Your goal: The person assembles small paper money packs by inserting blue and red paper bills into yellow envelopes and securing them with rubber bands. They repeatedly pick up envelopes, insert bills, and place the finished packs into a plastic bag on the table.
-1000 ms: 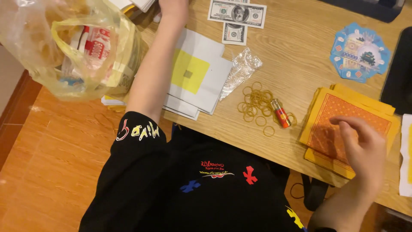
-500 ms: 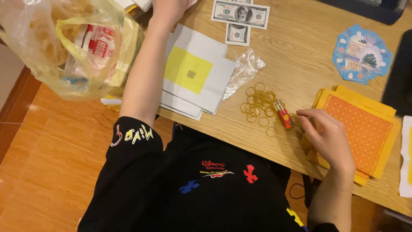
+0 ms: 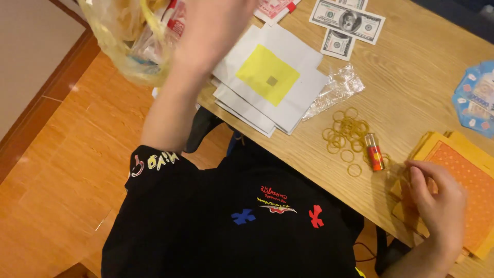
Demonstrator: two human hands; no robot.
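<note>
Since a moment ago, right hand (image 3: 437,208) slid to near edge of orange envelope stack (image 3: 463,190), fingers curled on it, just right of red lighter (image 3: 374,151). Left hand (image 3: 216,20) blurred, raised beside yellow plastic bag (image 3: 128,36); grip unclear.

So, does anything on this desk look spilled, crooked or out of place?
Mostly small disorder. The rubber bands lie scattered loose on the wooden table, around a small red lighter. A crumpled clear wrapper lies beside them. The white envelopes are fanned unevenly and overhang the table edge. Nothing looks broken.
</note>
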